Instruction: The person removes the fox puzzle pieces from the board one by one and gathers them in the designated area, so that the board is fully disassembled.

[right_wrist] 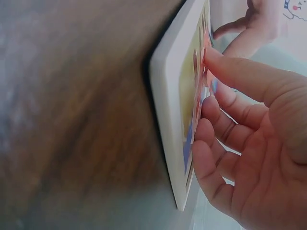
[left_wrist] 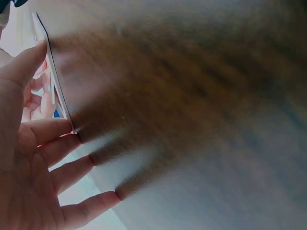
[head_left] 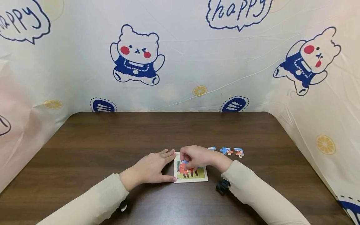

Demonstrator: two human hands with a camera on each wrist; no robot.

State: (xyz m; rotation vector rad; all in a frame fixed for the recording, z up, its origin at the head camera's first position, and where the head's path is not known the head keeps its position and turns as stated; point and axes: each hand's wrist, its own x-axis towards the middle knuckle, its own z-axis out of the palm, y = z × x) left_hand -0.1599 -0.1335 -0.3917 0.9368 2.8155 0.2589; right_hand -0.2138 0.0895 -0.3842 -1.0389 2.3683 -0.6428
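A small jigsaw puzzle in a white frame point(head_left: 191, 181) lies on the table, its picture showing a reddish animal with dark-striped legs on green ground. My left hand point(head_left: 152, 168) rests at the frame's left side, fingers extended and spread, with thumb and fingertips touching that edge. Over the upper part of the picture, my right hand point(head_left: 198, 156) pinches a thin puzzle piece point(right_wrist: 197, 108) between thumb and curled fingers. That hand hides part of the picture in the head view, so how far the piece sits in the puzzle cannot be told.
Loose puzzle pieces lie behind and right of the frame: one point(head_left: 226, 151), another point(head_left: 239, 152), and one point(head_left: 212, 148) partly hidden by the right hand. The brown wooden table point(head_left: 112, 134) ends at a printed cloth point(head_left: 185, 56) with bears.
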